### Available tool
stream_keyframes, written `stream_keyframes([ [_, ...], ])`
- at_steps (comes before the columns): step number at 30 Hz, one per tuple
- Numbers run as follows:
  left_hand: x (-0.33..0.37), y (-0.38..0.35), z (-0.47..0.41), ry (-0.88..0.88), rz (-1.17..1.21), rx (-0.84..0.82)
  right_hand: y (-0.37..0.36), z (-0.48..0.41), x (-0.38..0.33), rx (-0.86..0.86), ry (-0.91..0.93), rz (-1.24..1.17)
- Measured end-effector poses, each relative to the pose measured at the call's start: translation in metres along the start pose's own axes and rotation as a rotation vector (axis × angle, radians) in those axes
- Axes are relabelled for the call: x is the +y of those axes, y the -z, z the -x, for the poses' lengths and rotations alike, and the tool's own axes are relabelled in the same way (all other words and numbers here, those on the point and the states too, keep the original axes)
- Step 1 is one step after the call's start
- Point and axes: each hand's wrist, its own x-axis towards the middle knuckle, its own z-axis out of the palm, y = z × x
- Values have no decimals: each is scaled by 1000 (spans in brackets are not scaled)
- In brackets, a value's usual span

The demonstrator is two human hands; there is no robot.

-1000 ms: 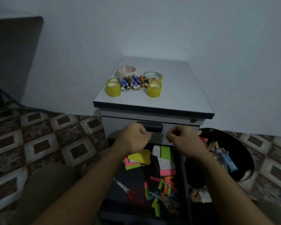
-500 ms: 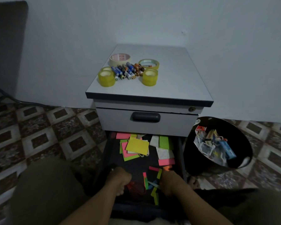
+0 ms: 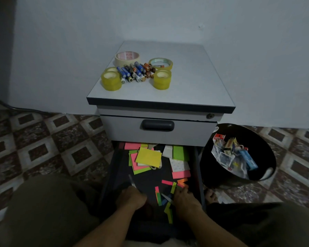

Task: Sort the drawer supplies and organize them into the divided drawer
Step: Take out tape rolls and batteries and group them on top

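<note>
The lower drawer (image 3: 198, 166) of the grey cabinet (image 3: 194, 77) is pulled out toward me. Loose sticky notes lie in it: a yellow pad (image 3: 148, 156), a green pad (image 3: 180, 153), a pink pad (image 3: 181, 174) and several coloured strips (image 3: 167, 182). My left hand (image 3: 130, 197) is closed over scissors, with a blade (image 3: 131, 180) sticking out beyond it. My right hand (image 3: 185, 198) is curled over a second pair, whose blade (image 3: 166, 197) points left. The handles of both pairs are hidden.
On the cabinet top stand yellow tape rolls (image 3: 111, 80) (image 3: 162, 79), a masking tape roll (image 3: 127, 57), a thin roll (image 3: 160, 62) and several batteries (image 3: 136, 71). The top drawer with its dark handle (image 3: 157, 125) is closed. A black bin (image 3: 219, 177) with packaging stands right of the drawer.
Both hands dropped from the top drawer's handle into the open lower drawer and settled on the scissors. In the last half second they barely moved.
</note>
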Motion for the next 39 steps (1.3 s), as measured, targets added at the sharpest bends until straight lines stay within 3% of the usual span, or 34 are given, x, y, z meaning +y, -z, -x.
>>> stream_keyframes([
  [6,4,-3,3,-32,-105,78,-2,-3,0,-42,7,15],
  [24,13,18,22,9,44,-31,39,17,-11,-72,47,-140],
  [28,22,29,31,-64,21,-57,47,21,-11,-56,35,-185],
  [39,51,84,70,-370,17,155,100,42,2,66,72,-297],
])
